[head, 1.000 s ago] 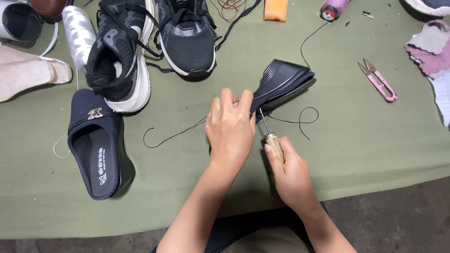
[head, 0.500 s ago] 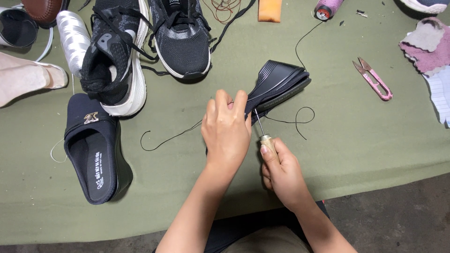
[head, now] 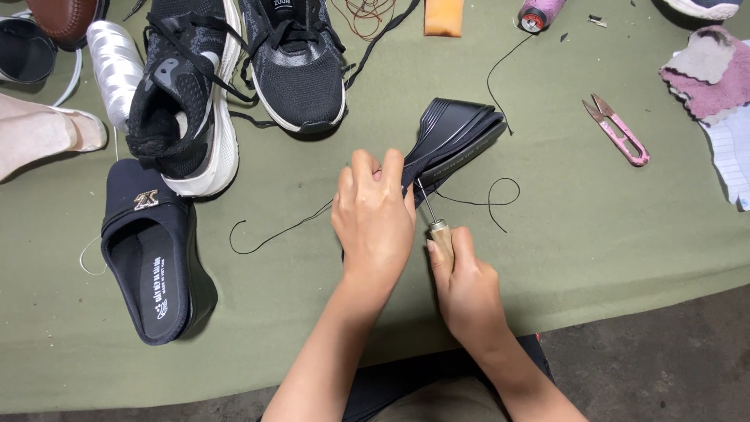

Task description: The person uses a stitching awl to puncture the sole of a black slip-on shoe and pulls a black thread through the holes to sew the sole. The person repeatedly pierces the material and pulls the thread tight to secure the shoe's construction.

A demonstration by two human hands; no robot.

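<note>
While the left hand (head: pixel 373 215) presses the black shoe (head: pixel 453 137) on its side against the worktop (head: pixel 594 250), fingers curled over it, the right hand (head: pixel 465 285) grips an awl (head: pixel 436 227), fingers wrapped round its handle, steadying the stitch.

Free room and obstacles about the black wedge shoe (head: pixel 457 137): bare cloth lies right of it as far as the pink snips (head: pixel 619 131); a loose black thread (head: pixel 488 202) loops just below; two black sneakers (head: pixel 234 78) crowd its left.
</note>
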